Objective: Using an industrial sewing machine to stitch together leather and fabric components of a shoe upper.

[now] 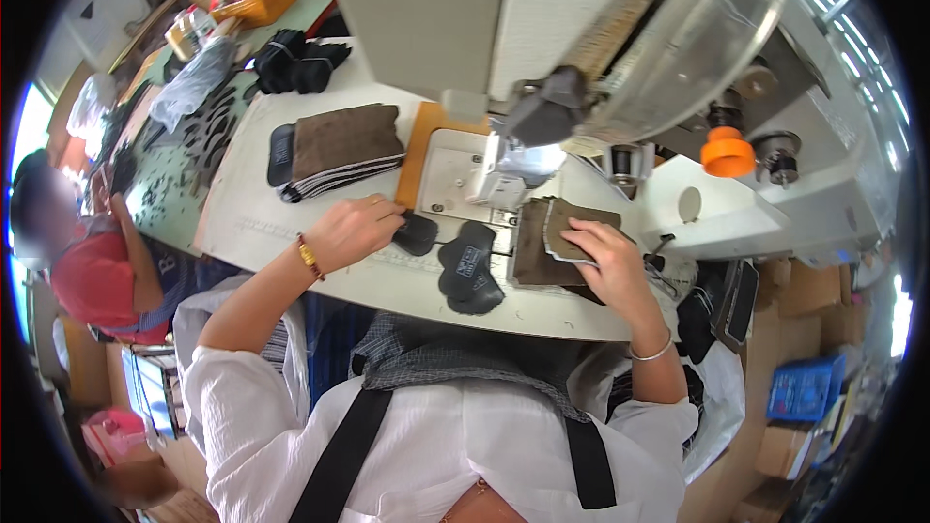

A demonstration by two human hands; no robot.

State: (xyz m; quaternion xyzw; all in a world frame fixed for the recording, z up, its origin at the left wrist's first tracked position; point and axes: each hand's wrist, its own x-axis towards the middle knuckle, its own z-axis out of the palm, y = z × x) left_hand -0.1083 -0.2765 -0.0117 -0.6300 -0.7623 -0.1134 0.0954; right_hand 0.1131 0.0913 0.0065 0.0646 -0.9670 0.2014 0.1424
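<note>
My left hand reaches over the table with its fingertips pinched at the edge of a small black patch. Close by, a few dark lobed patches with pale printing lie overlapped near the table's front edge. On the right, my right hand rests its spread fingers on the top of some brown fabric pieces, which have a pale edge. Just behind them stands the sewing machine's lit needle area; the head hides part of it. A folded stack of brown fabric sits at the back left.
The machine head looms over the far side, with an orange knob at right. Black bundles lie at the far left. A co-worker in red works at a green table. A blue crate stands at right.
</note>
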